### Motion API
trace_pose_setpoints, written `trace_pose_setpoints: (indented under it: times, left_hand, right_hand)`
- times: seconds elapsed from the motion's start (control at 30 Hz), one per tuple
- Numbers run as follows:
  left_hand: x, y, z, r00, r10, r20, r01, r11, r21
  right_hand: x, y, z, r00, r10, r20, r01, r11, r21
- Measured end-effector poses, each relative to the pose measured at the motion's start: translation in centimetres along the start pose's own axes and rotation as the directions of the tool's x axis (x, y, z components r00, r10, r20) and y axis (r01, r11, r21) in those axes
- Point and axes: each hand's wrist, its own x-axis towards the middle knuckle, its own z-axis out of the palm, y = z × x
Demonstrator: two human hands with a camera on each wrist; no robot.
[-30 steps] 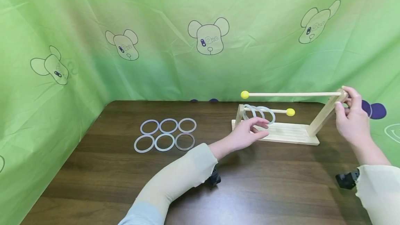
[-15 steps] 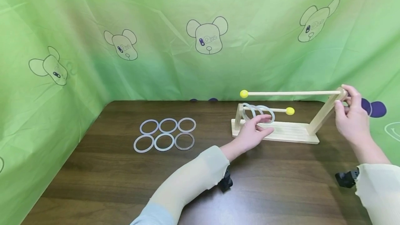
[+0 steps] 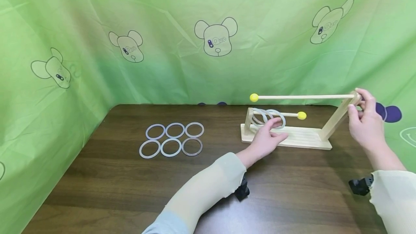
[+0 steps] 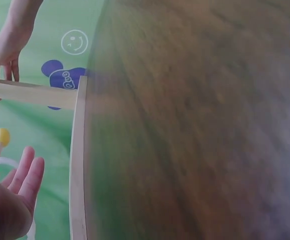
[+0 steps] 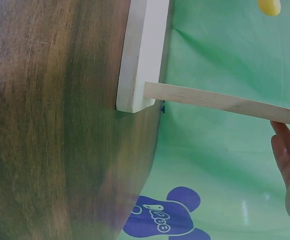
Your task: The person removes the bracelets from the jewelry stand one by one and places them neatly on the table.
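My left hand (image 3: 267,140) reaches in at the wooden stand's left half. Its upper fingertips overlap the lower edge of the rightmost of three pale rings (image 3: 284,118) hanging on the short lower rod. The lower digit points right, apart from the upper ones. In the left wrist view, outstretched fingers (image 4: 32,177) show beside the white ring (image 4: 4,161); part of the hand is cut off. My right hand (image 3: 368,124) holds the top of the stand's tall slanted post (image 3: 338,118); its fingertips (image 5: 280,130) also meet the post in the right wrist view.
Several flat rings (image 3: 171,147) lie in two rows on the brown table (image 3: 107,183). A long upper rod ends in a yellow ball (image 3: 254,98); another yellow ball (image 3: 301,115) caps the lower rod. A green printed curtain (image 3: 162,71) surrounds the table's back and sides.
My left hand has moved right and slightly up along the hanging rings, and the rings at the left of the rod have shifted a little. My right hand stays at the post.
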Motion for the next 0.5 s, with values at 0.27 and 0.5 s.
trace_pose_setpoints:
  times: [0.27, 0.5]
  left_hand:
    - [0.26, -0.02, 0.38, 0.998, 0.055, -0.036, -0.055, 0.998, 0.018]
    - [0.38, 0.01, 0.49, 0.991, 0.1, -0.086, -0.097, 0.995, 0.039]
  right_hand:
    - [-0.03, 0.04, 0.02, 1.0, -0.002, -0.009, 0.002, 1.0, 0.002]
    - [-0.07, -0.08, 0.04, 1.0, 0.007, -0.004, -0.007, 1.0, -0.011]
